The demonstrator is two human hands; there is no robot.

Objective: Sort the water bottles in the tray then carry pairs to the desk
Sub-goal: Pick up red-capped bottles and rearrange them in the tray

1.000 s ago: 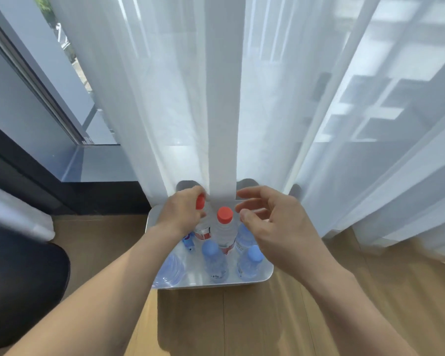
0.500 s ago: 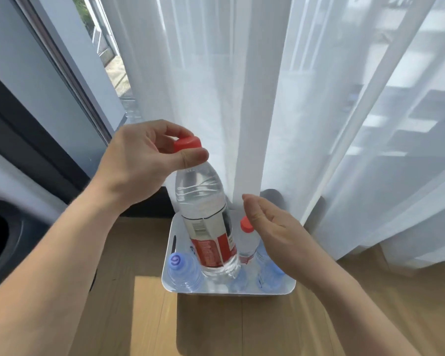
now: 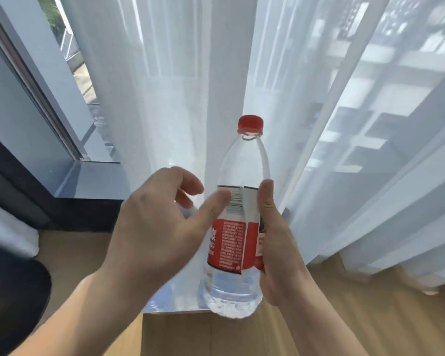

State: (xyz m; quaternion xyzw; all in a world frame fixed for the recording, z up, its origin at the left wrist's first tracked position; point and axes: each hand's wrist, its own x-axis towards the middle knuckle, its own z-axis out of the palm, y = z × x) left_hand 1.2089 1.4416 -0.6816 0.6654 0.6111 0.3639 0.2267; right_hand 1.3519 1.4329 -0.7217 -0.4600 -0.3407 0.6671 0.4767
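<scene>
The right hand [image 3: 280, 253] is gripping 1 clear water bottle [image 3: 238, 176] around its red-and-white label [image 3: 229, 242], its thumb [image 3: 266, 201] lying straight up along the bottle's right side while the remaining fingers are wrapping behind it, out of sight. The bottle is standing upright in that hand, its red cap [image 3: 250, 124] rising well above the thumb tip and its ribbed base hanging just below the heel of the palm. The left hand [image 3: 154, 227] is hovering just to the left of the bottle, holding nothing: its fingers are curling loosely and its thumb is stretching toward the label's upper left edge, though whether the tip is touching the plastic cannot be told. Below both hands the pale tray [image 3: 175, 308] is sitting on the wooden floor [image 3: 242, 337], with only its near rim showing between the left wrist and the bottle's base. Its contents are mostly hiding behind the left hand and the held bottle; a faint clear blur is showing under the left wrist, too unclear to name. Beyond the hands a sheer white curtain [image 3: 165, 98] is hanging down to the floor, and a grey window sill [image 3: 93, 181] is running off to the left of the left hand.
</scene>
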